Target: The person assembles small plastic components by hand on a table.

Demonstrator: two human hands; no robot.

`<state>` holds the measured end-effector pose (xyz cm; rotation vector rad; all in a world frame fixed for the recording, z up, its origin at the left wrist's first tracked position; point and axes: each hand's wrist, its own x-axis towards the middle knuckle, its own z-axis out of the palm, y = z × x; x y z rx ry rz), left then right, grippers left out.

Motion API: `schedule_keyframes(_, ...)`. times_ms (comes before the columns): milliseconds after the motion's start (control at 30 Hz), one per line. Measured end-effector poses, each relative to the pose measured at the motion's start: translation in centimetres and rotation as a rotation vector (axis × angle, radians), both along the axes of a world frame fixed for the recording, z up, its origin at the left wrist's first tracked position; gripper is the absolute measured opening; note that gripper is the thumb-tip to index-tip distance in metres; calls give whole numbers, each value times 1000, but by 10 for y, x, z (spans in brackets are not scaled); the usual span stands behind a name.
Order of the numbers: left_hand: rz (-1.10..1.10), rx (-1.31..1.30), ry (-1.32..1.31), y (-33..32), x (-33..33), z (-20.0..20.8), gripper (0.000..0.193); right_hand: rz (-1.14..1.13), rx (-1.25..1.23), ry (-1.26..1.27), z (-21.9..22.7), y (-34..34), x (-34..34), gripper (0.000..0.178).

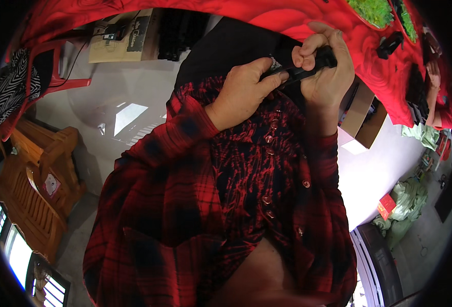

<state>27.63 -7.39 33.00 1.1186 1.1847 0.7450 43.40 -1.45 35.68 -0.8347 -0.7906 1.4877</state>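
Black piece (315, 67), kind unclear, gripped at both ends.
Left hand (242, 93) pinches one end, thumb against forefinger; right hand (334, 71), just beside, fingers curled round the other; red-draped desk (361, 25) beyond.

the left hand (242, 91) forms a pinch just beside the curled right hand (339, 70).

Lettering (138, 35) on a tan cardboard box (111, 49), seemingly printed, small and tilted

blk item (326, 57): part hid, ID unclr | red cloth (282, 16): top cut
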Motion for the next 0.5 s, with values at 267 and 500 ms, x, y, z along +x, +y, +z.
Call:
schedule_keyframes(267,-63,104,92,3,1,-6,24,-2,-8,8,-7,-6,4,46)
schedule_keyframes(500,-186,96,19,13,-7,-1,27,-50,-45,131,-14,-3,16,46)
